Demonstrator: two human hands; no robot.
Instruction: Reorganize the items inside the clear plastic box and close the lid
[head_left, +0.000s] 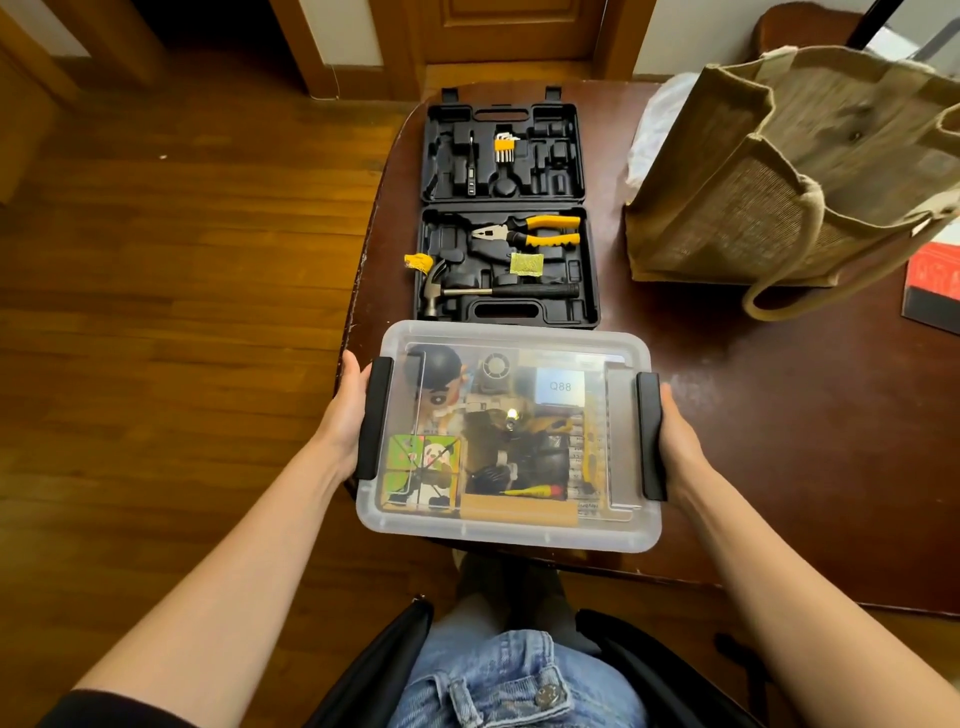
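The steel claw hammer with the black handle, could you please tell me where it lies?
The steel claw hammer lies in the open black tool case, along its near edge, just beyond the clear plastic box.

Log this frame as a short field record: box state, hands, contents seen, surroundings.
box: clear plastic box, lid on, at the table's near edge
left hand: on the left black latch
right hand: on the right black latch
contents seen: panda puzzle cube, figurine, Q88 label
behind: open tool case with pliers and hammer
right: jute bag
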